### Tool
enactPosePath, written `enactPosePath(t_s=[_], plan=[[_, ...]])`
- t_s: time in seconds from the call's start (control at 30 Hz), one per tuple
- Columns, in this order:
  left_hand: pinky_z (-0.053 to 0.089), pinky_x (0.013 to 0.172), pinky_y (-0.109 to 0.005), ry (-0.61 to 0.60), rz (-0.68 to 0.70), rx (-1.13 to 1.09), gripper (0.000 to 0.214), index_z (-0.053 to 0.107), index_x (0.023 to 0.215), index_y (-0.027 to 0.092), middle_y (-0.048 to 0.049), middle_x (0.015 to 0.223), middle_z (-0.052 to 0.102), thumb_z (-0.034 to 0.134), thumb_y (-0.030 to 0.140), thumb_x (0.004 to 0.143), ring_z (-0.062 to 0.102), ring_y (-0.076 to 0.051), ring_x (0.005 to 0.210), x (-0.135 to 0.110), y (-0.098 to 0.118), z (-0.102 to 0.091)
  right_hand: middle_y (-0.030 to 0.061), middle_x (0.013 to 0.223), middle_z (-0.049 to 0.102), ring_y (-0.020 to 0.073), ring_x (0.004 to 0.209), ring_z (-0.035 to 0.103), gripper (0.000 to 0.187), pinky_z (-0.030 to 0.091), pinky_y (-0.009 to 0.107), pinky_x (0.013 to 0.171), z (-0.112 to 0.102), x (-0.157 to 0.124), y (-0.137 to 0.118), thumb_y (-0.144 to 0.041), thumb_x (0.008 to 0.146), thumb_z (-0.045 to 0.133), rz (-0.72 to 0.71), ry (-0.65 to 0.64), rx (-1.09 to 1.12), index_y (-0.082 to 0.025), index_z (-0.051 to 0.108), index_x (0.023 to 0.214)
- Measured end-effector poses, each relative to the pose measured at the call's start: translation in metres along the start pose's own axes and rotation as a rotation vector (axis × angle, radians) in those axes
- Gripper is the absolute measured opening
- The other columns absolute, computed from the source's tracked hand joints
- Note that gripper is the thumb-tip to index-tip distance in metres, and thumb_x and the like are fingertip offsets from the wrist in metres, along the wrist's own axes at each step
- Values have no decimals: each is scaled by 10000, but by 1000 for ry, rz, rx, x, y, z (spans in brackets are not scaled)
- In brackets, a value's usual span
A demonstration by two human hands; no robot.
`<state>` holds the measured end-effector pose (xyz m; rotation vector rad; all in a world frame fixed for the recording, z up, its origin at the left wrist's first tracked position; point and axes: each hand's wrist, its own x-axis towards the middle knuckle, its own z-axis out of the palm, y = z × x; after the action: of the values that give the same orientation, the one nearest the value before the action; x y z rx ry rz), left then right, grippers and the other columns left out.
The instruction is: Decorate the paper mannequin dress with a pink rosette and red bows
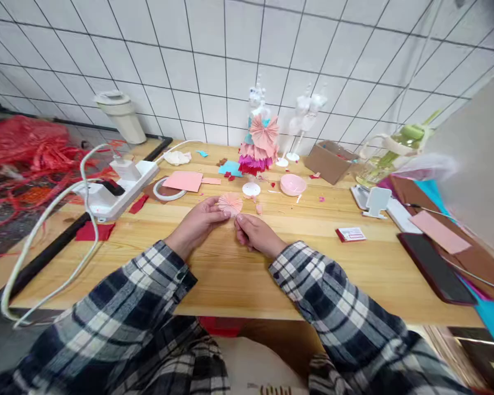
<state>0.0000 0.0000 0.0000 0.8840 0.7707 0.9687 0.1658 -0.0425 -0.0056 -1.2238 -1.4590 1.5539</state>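
Between my hands, just above the table, is a small pleated fan of peach paper point(230, 203). My left hand point(206, 218) pinches its left edge between thumb and fingers. Close by on the right, my right hand point(255, 233) is closed, thumb against curled fingers, at the fan's lower edge; whatever it pinches is too small to make out. Beyond them stands a mannequin figure point(258, 131) dressed in layered crepe paper, blue, peach, magenta and red, with a large peach fan on its front. A white disc point(251, 190) and a pink bowl point(293, 185) lie behind my hands.
At left are a power strip point(125, 189) with cables, a tape roll point(168, 189) and pink paper sheets point(184, 181). Rightward stand white figures point(307, 112), a cardboard box point(330, 162), a glass jug point(389, 153), a small red-white box point(351, 235) and a phone point(436, 267).
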Motion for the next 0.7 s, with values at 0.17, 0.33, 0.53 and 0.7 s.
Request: enactPosePath(t_s=[0.17,0.33,0.53,0.7], plan=[[552,782,-215,36,-9,-10,431,661,1065,127,-75,986,741,757,50,652,696,-141,847,-3,2,-2,-84,499,452,69,392,383,306,301,156,352,-2,3,6,-416,986,350,-28,-33,0,-215,422,768],[555,767,-229,46,-7,-14,409,663,1055,126,-79,992,731,736,53,659,692,-152,852,-4,4,-3,-74,484,494,68,354,361,353,284,168,344,-3,5,6,-498,976,349,4,-66,42,-213,431,784],[542,771,-227,-2,-38,-7,399,673,1047,127,-66,942,735,731,51,659,684,-140,809,-4,4,-2,-68,486,508,69,367,371,384,294,162,351,-4,4,6,-547,957,370,-12,-88,33,-214,439,780],[533,790,-239,-44,-48,7,371,677,1032,125,-65,929,736,737,72,669,682,-147,816,-4,4,-2,-65,478,497,76,385,381,382,303,159,356,-4,2,2,-539,959,372,-9,-99,23,-214,434,768]])
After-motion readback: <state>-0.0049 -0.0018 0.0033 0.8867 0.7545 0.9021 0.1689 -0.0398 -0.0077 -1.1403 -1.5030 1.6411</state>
